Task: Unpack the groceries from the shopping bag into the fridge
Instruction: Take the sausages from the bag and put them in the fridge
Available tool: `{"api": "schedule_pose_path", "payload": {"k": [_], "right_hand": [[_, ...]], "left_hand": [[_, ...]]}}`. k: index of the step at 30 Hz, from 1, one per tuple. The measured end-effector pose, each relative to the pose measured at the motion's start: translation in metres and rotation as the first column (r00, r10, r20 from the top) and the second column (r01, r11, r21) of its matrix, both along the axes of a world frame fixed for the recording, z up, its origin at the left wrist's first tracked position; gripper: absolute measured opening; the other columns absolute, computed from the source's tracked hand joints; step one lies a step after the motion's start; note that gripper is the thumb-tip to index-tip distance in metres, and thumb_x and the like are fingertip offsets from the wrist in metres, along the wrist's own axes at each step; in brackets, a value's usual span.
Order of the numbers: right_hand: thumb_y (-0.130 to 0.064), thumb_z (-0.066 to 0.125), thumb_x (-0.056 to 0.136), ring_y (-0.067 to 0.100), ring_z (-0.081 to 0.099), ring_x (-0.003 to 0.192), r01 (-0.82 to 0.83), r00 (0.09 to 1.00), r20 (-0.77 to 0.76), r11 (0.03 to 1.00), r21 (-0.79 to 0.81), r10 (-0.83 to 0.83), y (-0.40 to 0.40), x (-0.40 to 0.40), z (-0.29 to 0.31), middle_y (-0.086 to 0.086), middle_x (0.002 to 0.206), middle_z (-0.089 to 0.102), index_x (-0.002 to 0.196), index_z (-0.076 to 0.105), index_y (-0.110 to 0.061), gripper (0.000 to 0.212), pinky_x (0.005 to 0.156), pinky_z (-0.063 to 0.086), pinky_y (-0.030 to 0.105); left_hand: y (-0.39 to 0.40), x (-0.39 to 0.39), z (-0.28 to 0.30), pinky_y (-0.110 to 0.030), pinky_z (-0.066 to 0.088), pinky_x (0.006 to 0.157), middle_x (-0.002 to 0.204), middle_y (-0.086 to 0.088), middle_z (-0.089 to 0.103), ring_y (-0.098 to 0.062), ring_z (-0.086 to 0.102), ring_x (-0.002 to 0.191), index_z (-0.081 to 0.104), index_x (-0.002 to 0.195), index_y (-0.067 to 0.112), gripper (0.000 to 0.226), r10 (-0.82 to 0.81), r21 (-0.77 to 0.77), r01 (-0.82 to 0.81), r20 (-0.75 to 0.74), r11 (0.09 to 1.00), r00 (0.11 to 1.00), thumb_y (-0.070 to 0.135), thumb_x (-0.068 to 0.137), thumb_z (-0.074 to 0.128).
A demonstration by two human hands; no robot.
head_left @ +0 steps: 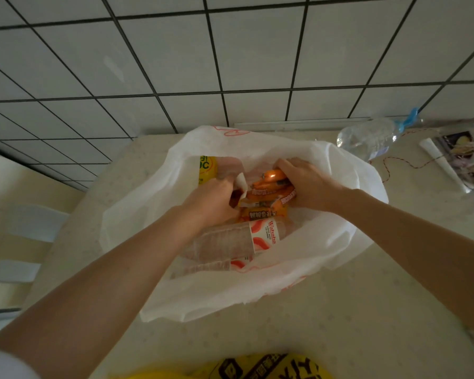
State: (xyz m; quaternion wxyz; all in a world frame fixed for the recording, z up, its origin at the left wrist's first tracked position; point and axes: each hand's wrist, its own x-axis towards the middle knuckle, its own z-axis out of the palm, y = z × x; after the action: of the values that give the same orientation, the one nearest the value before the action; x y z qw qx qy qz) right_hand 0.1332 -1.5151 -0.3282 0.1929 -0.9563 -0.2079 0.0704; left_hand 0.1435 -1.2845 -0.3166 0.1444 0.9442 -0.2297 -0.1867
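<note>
A white plastic shopping bag (337,236) stands open on the beige table (367,324). Inside lie several orange sausage packs (263,195), two clear water bottles with red-and-white labels (230,242) and a yellow can (207,169) at the back left. Both hands reach into the bag. My left hand (214,201) curls round the left end of the sausage packs, next to a white wrapper edge. My right hand (304,181) grips the packs from the right, its fingers over the top one. The fridge is not in view.
A clear water bottle with a blue cap (372,138) lies on the table at the back right, beside a red string and a wrapped picture card (460,157). A tiled wall rises behind. A pale chair (17,214) stands left. A yellow printed bag (263,367) sits at the near edge.
</note>
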Motion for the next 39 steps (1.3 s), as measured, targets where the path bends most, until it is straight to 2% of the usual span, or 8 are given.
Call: {"api": "schedule_pose_path", "payload": {"k": [4,10,14,18,23,29,35,39], "right_hand": [[-0.030,0.082,0.070,0.017,0.054,0.089,0.048,0.998,-0.045,0.983,0.178,-0.041,-0.008,-0.009,0.009,0.006,0.105,0.060,0.115,0.049,-0.012,0.059,0.081,0.048,0.031],[-0.029,0.073,0.063,-0.002,0.051,0.076,0.264,0.965,-0.118,0.879,0.397,-0.236,-0.009,-0.026,0.026,-0.017,0.087,0.052,0.094,0.039,-0.037,0.047,0.064,0.036,0.006],[-0.003,0.073,0.064,0.005,0.053,0.072,0.391,0.921,-0.201,0.780,0.489,-0.335,-0.006,-0.030,0.038,-0.014,0.079,0.051,0.093,0.039,-0.024,0.049,0.064,0.044,0.022],[-0.002,0.075,0.063,0.009,0.056,0.078,0.396,0.917,-0.247,0.775,0.491,-0.312,-0.004,-0.036,0.046,-0.012,0.084,0.053,0.103,0.041,-0.018,0.055,0.067,0.048,0.027],[-0.013,0.077,0.063,-0.017,0.052,0.070,0.335,0.942,-0.199,0.808,0.484,-0.272,0.003,-0.046,0.070,-0.020,0.078,0.048,0.086,0.033,-0.037,0.055,0.058,0.038,0.004],[-0.022,0.083,0.062,-0.011,0.051,0.077,0.186,0.982,-0.101,0.874,0.449,-0.157,0.032,-0.070,0.109,-0.025,0.085,0.046,0.098,0.031,-0.032,0.063,0.064,0.039,0.006],[-0.009,0.076,0.061,0.013,0.058,0.073,0.282,0.959,-0.111,0.819,0.499,-0.262,0.077,-0.116,0.142,-0.010,0.082,0.054,0.101,0.035,-0.022,0.058,0.061,0.050,0.033],[-0.008,0.078,0.060,0.006,0.055,0.075,0.291,0.957,-0.150,0.809,0.511,-0.249,0.110,-0.166,0.169,-0.015,0.087,0.051,0.102,0.032,-0.028,0.065,0.063,0.048,0.027]], "left_hand": [[-0.006,-0.001,0.001,-0.027,0.052,0.064,0.092,0.007,0.063,-0.011,0.062,0.077,0.049,0.118,0.022,0.049,-0.036,-0.051,0.034,-0.046,0.998,0.998,0.039,0.079,0.073],[-0.027,0.002,-0.007,-0.028,0.051,0.080,0.109,0.000,0.059,-0.016,0.058,0.095,0.054,0.111,0.018,0.042,0.021,-0.017,-0.024,-0.172,1.000,0.985,0.035,0.079,0.075],[-0.037,0.001,-0.008,-0.034,0.052,0.083,0.111,-0.004,0.062,-0.021,0.060,0.096,0.056,0.108,0.014,0.035,-0.044,0.038,0.049,-0.107,0.998,0.993,0.034,0.083,0.071],[-0.038,-0.003,-0.001,-0.035,0.052,0.085,0.113,-0.004,0.063,-0.021,0.060,0.099,0.056,0.113,0.015,0.035,-0.074,0.083,0.077,-0.035,0.994,0.997,0.024,0.083,0.070],[-0.020,-0.017,0.027,-0.035,0.051,0.089,0.118,-0.001,0.058,-0.021,0.058,0.106,0.054,0.124,0.016,0.043,0.006,-0.032,-0.007,-0.003,0.999,1.000,0.025,0.085,0.067],[0.011,-0.043,0.067,-0.023,0.048,0.072,0.095,0.013,0.061,-0.010,0.059,0.089,0.055,0.095,0.028,0.020,0.159,-0.202,-0.160,-0.023,0.966,0.987,0.039,0.080,0.064],[0.059,-0.101,0.108,-0.028,0.044,0.068,0.087,0.003,0.062,-0.017,0.058,0.081,0.056,0.094,0.015,0.029,0.457,-0.305,-0.463,-0.096,0.832,0.884,0.032,0.078,0.074],[0.095,-0.164,0.129,-0.042,0.055,0.076,0.089,-0.014,0.069,-0.024,0.066,0.079,0.059,0.089,0.012,0.026,0.558,-0.475,-0.690,-0.408,0.546,0.723,0.015,0.075,0.080]]}}
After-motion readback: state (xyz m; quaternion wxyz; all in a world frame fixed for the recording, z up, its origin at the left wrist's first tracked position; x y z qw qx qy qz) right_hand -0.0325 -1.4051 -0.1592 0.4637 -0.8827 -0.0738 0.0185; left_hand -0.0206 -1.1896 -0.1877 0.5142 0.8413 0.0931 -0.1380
